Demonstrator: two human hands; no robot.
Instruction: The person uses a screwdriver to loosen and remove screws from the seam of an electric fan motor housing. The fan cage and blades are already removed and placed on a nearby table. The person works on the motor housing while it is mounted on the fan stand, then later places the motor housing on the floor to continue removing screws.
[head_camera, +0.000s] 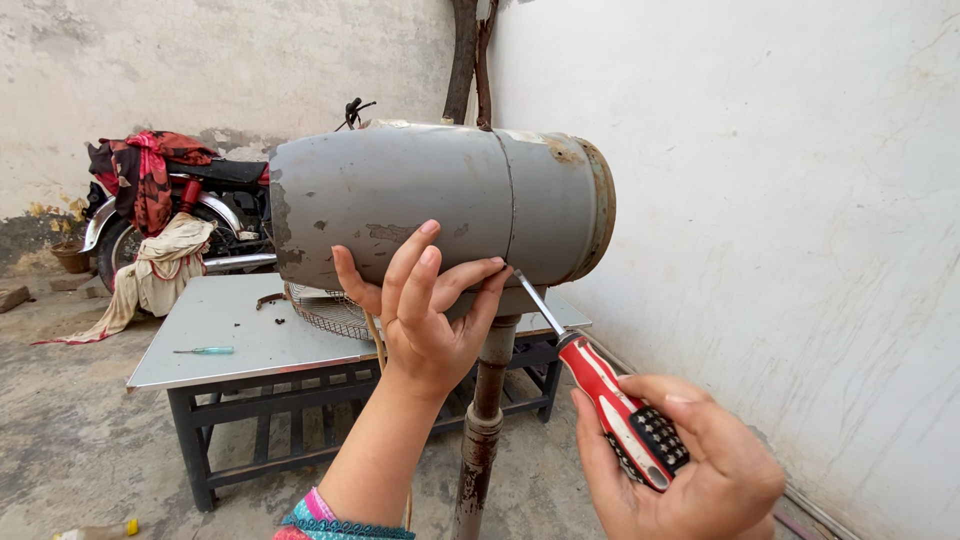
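Screwdriver (610, 395) with a red, black-gripped handle is lying in the right hand (690, 470), whose fingers are curling round the butt of the handle in a firm clasp; its long axis is running up and to the left — from the palm at lower right to the thin metal shaft, whose tip is meeting the underside of the grey motor housing (440, 200) at the seam between the long drum and the rusted end cap. The left hand (425, 310) is the nearer of the two to that point: it is pressing flat against the lower face of the housing with fingers spread and extended, gripping nothing, the fingertips (490, 268) lying just beside the screwdriver tip and to its left. The housing is sitting horizontally atop a rusty upright pole (483, 410), directly above and ahead of both hands, its axis running left to right. Whether the tip is seated in a screw head cannot be told — the spot is too small. Behind the pole a grey metal table (230, 335) is bearing a wire fan guard (325, 310) and a small green screwdriver (205, 350); a cloth-draped motorcycle (180, 215) is standing by the far wall
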